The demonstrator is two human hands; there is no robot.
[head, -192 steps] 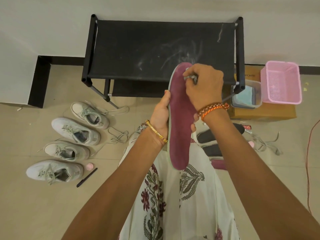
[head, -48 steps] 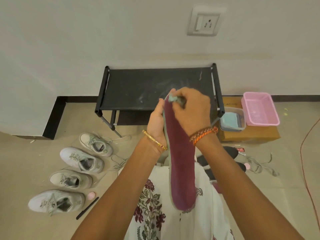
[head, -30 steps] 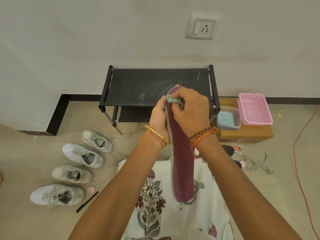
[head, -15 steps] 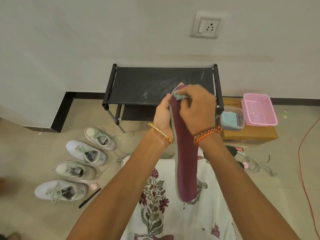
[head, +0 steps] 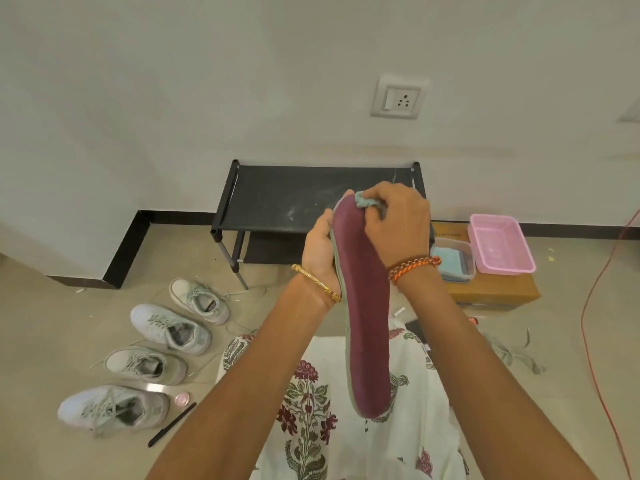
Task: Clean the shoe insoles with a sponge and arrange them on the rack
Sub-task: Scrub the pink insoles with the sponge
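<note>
Maroon insole [head: 367,306] gripped, sponge [head: 364,201] pressed on.

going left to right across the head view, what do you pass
sneakers → left hand → insole → right hand → clear tub → pink basket → red cable

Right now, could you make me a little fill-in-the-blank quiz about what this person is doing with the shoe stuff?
1. The right hand rubs a pale sponge on the ____ end of the maroon insole.
2. The left hand holds the insole from its ____ side.
3. ____ pale sneakers lie on the floor.
4. The pink basket rests on a ____ box.

Missing words: top; left; four; cardboard
</note>
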